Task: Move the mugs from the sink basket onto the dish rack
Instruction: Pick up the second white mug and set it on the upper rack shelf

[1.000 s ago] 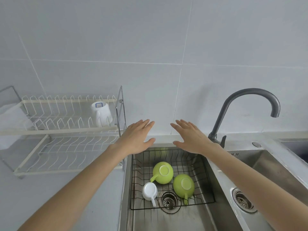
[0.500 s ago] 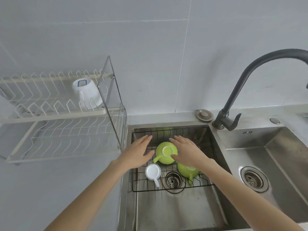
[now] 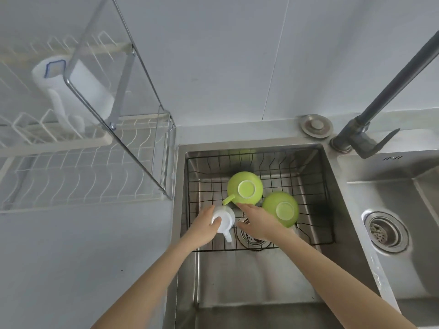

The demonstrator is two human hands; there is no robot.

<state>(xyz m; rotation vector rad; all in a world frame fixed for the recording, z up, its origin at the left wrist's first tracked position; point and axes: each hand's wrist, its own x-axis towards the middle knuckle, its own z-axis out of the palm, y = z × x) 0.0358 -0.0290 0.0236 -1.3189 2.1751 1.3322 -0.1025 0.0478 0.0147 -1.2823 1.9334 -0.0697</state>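
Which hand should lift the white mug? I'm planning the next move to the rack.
Left. The left hand is already on the white mug and nearer the dish rack; the right hand hangs open beside it.

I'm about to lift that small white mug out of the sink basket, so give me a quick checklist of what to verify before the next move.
1. Left hand on the small white mug: ok, fingers wrap its left side, thumb over its base.
2. Grip fully closed: cannot tell, the far side is hidden.
3. Right hand clear of the mug: ok, open beside it, holding nothing.
4. Green mugs clear of the lift: not ok, the rear one's handle points at the white mug.
5. Free space on the dish rack: ok, the lower tier looks empty; one white mug sits on the upper.
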